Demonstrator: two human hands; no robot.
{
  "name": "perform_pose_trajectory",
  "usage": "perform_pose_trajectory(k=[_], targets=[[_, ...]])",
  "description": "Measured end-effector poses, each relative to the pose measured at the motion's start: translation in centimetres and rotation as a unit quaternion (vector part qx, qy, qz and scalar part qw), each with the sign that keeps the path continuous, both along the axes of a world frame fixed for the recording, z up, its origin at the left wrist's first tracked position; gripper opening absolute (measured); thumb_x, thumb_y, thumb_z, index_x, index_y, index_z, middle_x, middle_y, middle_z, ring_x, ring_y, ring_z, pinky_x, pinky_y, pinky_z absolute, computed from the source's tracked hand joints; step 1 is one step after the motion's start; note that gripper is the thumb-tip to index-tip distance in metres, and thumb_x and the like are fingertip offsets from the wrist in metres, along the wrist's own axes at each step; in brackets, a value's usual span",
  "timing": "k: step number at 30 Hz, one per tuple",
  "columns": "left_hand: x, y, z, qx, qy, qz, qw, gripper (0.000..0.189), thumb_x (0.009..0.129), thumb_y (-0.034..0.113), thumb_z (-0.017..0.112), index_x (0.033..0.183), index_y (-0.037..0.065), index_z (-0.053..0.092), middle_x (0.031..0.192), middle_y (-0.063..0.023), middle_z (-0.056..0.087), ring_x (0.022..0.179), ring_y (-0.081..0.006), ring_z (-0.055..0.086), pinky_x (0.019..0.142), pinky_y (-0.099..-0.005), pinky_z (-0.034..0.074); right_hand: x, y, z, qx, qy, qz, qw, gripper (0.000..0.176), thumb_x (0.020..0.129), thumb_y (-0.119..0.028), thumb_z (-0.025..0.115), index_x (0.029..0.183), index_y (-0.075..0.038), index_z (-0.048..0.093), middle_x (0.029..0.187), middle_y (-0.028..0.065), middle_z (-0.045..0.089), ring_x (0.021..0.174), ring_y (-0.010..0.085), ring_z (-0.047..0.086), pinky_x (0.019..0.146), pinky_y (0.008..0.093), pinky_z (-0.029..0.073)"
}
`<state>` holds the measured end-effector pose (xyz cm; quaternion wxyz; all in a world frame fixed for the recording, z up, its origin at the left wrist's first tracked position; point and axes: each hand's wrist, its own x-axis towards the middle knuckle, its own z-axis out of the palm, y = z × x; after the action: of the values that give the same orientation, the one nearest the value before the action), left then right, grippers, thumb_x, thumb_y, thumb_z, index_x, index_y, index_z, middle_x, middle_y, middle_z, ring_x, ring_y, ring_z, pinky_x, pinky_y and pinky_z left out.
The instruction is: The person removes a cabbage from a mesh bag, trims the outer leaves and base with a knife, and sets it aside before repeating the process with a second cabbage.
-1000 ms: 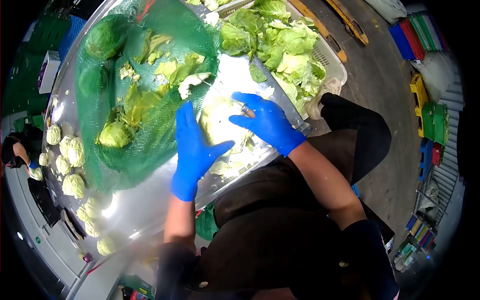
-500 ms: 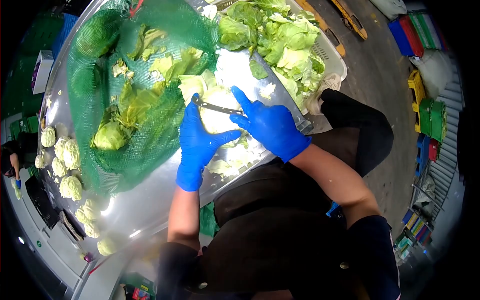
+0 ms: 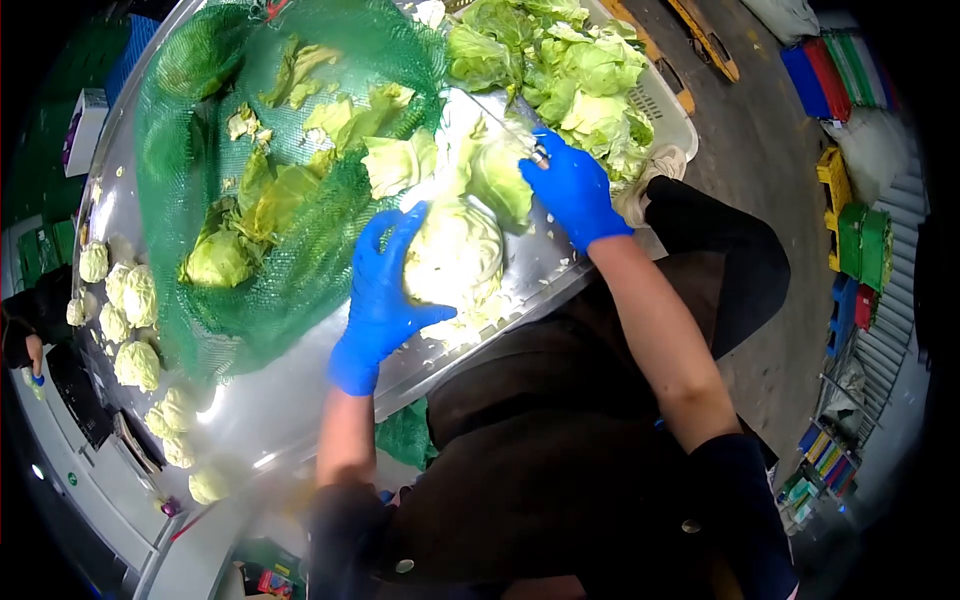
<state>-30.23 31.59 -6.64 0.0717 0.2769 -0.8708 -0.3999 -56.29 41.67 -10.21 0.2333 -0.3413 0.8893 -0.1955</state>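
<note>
- the cabbage [image 3: 455, 250] sat on the metal bench [image 3: 290, 390], close to the edge nearest the person, with pale scraps [image 3: 455, 328] strewn between it and that edge.
- the left hand [image 3: 385, 290] was spread wide, thumb and fingers apart, laid against the cabbage's left side; its palm was turned out of sight.
- the right hand [image 3: 575, 190] was curled beside a big leaf [image 3: 503, 180], over the bench's right edge; a small metal bit [image 3: 541, 156] glinted between its fingers, and i could not tell what it gripped, or whether it pinched the leaf.
- a loose leaf [image 3: 400, 165] lay just past the left hand, on the net's border.
- the green net [image 3: 260, 335] took up much of the bench's left part, so the tightest room was on that side; a strip of shiny metal ran between its lower end and the near edge.
- small heads [image 3: 137, 366] lined the far left edge, well apart from both hands.
- beyond the right edge stood a crate [image 3: 678, 125], its near wall mostly hidden by heaped leaves [image 3: 595, 85], its top cut off.
- glare washed out the cabbage's surface.
- at far left, another person [image 3: 38, 310] was partly lost in the dark border.
</note>
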Motion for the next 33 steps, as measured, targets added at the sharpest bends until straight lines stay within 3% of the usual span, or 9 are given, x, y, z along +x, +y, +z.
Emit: perform_pose_trajectory(k=[5, 9, 12, 16, 21, 27, 30, 31, 33], targets=[[-0.6, -1.0, 0.7, 0.013, 0.066, 0.040, 0.997, 0.124, 0.050, 0.027, 0.094, 0.152, 0.007, 0.027, 0.154, -0.0190, 0.031, 0.138, -0.0378, 0.034, 0.116, -0.0457, 0.028, 4.9, 1.3, 2.4, -0.263, -0.247, 0.130, 0.924, 0.068, 0.080, -0.037, 0.078, 0.139, -0.016, 0.053, 0.081, 0.0105, 0.067, 0.070, 0.0228, 0.065, 0.068, 0.0357, 0.052], [0.7, 3.3, -0.5, 0.034, 0.108, 0.213, 0.970, 0.113, 0.064, 0.020, 0.089, 0.152, 0.000, 0.021, 0.153, -0.0207, 0.030, 0.140, -0.0345, 0.031, 0.117, -0.0442, 0.025, 3.9, 1.1, 1.4, -0.217, -0.201, 0.067, 0.953, 0.056, 0.080, -0.041, 0.078, 0.125, -0.012, 0.064, 0.081, 0.0121, 0.067, 0.071, 0.0247, 0.065, 0.068, 0.0359, 0.051], [-2.7, 6.0, -0.5, 0.145, 0.150, 0.265, 0.941, 0.116, 0.068, 0.028, 0.088, 0.150, -0.006, 0.014, 0.150, -0.0263, 0.026, 0.140, -0.0352, 0.030, 0.116, -0.0444, 0.026, 4.0, 0.8, 3.8, -0.103, -0.203, 0.032, 0.973, 0.049, 0.082, -0.027, 0.079, 0.125, -0.008, 0.063, 0.099, 0.0134, 0.071, 0.090, 0.0111, 0.063, 0.080, 0.0306, 0.053], [-5.8, 3.5, -1.0, 0.019, 0.100, 0.267, 0.958, 0.126, 0.061, 0.031, 0.093, 0.152, -0.004, 0.012, 0.146, -0.0260, 0.029, 0.132, -0.0356, 0.039, 0.109, -0.0424, 0.037, 4.8, 1.9, 3.2, -0.178, 0.003, 0.090, 0.980, 0.072, 0.082, -0.052, 0.071, 0.135, -0.007, 0.053, 0.085, 0.0163, 0.068, 0.071, 0.0311, 0.067, 0.065, 0.0402, 0.053], [-6.3, 3.0, -0.3, 0.014, 0.058, 0.244, 0.968, 0.129, 0.061, 0.038, 0.092, 0.151, -0.006, 0.010, 0.143, -0.0281, 0.029, 0.132, -0.0411, 0.036, 0.109, -0.0456, 0.035, 5.5, 2.7, 4.4, -0.047, 0.114, 0.191, 0.974, 0.075, 0.096, -0.049, 0.052, 0.153, -0.005, 0.028, 0.058, 0.0113, 0.059, 0.043, 0.0227, 0.056, 0.043, 0.0374, 0.046], [-6.5, 3.6, 0.0, 0.003, 0.028, 0.250, 0.968, 0.127, 0.062, 0.036, 0.091, 0.150, -0.007, 0.010, 0.143, -0.0305, 0.028, 0.132, -0.0447, 0.034, 0.110, -0.0471, 0.035, 6.3, 2.2, 2.6, -0.091, 0.138, 0.179, 0.970, 0.066, 0.095, -0.045, 0.055, 0.141, 0.002, 0.045, 0.055, 0.0122, 0.058, 0.041, 0.0246, 0.056, 0.041, 0.0387, 0.045], [-6.8, 4.0, 0.2, 0.023, 0.023, 0.270, 0.962, 0.126, 0.062, 0.033, 0.091, 0.151, -0.006, 0.011, 0.144, -0.0302, 0.028, 0.132, -0.0450, 0.035, 0.109, -0.0475, 0.034, 5.1, 0.5, 2.9, -0.031, 0.086, 0.171, 0.981, 0.050, 0.096, -0.040, 0.056, 0.127, -0.001, 0.058, 0.064, 0.0161, 0.063, 0.055, 0.0298, 0.063, 0.051, 0.0417, 0.050], [-6.9, 4.1, 0.2, 0.004, 0.031, 0.260, 0.965, 0.125, 0.062, 0.032, 0.091, 0.151, -0.005, 0.011, 0.143, -0.0295, 0.028, 0.131, -0.0442, 0.035, 0.109, -0.0478, 0.034, 3.6, 0.5, 1.1, -0.170, 0.024, 0.150, 0.974, 0.038, 0.097, -0.036, 0.056, 0.119, -0.006, 0.062, 0.075, 0.0186, 0.066, 0.072, 0.0352, 0.066, 0.066, 0.0456, 0.052], [-5.8, 4.9, -0.4, -0.046, 0.029, 0.229, 0.972, 0.125, 0.061, 0.031, 0.091, 0.152, -0.004, 0.011, 0.144, -0.0287, 0.027, 0.132, -0.0436, 0.034, 0.112, -0.0475, 0.032, -1.1, -1.1, -0.3, -0.045, -0.020, 0.124, 0.991, 0.038, 0.094, -0.043, 0.056, 0.108, -0.010, 0.067, 0.086, 0.0196, 0.067, 0.085, 0.0395, 0.065, 0.076, 0.0475, 0.051]])
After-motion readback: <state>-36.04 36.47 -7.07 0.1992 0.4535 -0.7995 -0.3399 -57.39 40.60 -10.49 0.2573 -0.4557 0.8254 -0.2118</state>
